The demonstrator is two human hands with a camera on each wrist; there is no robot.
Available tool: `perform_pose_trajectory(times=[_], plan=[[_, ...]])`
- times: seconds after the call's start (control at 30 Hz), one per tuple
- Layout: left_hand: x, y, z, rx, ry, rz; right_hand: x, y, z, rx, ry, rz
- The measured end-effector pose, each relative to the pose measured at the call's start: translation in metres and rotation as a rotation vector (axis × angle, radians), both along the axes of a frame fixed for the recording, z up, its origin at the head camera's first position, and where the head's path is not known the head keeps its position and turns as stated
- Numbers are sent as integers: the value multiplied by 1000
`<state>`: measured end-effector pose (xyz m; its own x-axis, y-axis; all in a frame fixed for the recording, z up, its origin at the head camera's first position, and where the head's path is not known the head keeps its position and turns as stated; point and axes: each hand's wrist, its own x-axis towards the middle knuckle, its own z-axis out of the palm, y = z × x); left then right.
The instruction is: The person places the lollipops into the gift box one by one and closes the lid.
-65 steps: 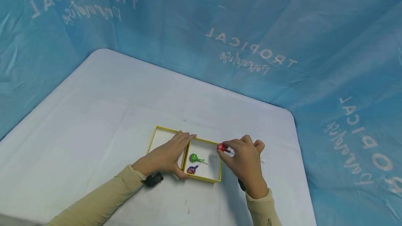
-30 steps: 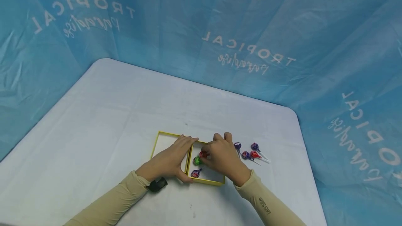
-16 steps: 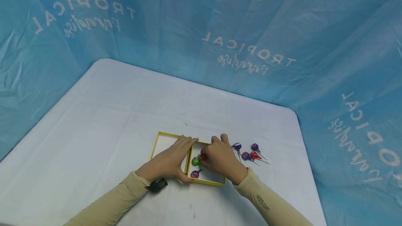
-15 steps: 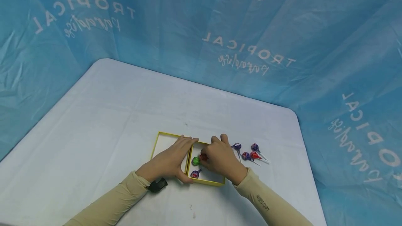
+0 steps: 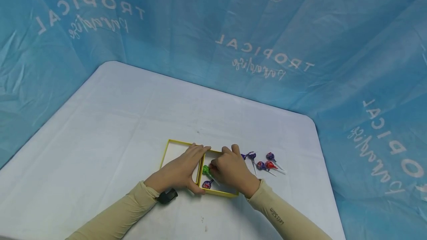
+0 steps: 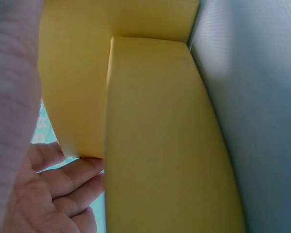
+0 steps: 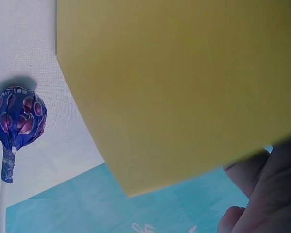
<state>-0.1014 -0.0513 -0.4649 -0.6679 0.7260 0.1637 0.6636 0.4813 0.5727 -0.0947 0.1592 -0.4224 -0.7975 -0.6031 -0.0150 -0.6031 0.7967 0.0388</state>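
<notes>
In the head view my left hand (image 5: 178, 169) spans the shallow yellow-edged box (image 5: 220, 194), thumb on its near wall and fingers at the far one. The left wrist view shows those fingers behind the yellow cardboard (image 6: 165, 126). My right hand (image 5: 233, 171) reaches inside with bent fingers. It pinches a red-wrapped lollipop, almost fully hidden by the fingers. Beside the fingertips lies a green lollipop (image 5: 205, 170), its stick pointing toward the near right. A purple lollipop (image 5: 207, 185) rests in the near left corner.
A second yellow-edged tray or lid (image 5: 180, 142) adjoins the box on the left, partly under my left hand. Right of the box lie several purple lollipops (image 5: 270, 156) and a red one (image 5: 271, 165) on the white tabletop (image 5: 140, 103). Blue printed curtains (image 5: 186, 40) stand behind.
My right hand has carried the red lollipop from the box's right side into it, then slightly left. The green lollipop has shifted and turned a little. My left hand stays on the box.
</notes>
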Motion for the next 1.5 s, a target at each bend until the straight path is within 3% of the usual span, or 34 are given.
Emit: perform_pose_trajectory(times=[0.37,0.63,0.9,1.1,1.5], plan=[[2,1,-2,-15,-37,4,4,2,1,-27,-25,-41],[2,4,-1,-13,-47,17,5,14,5,-100,46,-121],[-1,3,1,-9,-7,18,10,26,9,-322,73,-250],[-2,4,1,-16,-21,23,14,38,6,-487,99,-342],[-2,4,2,-25,-83,33,17,65,-2,-642,37,-445]])
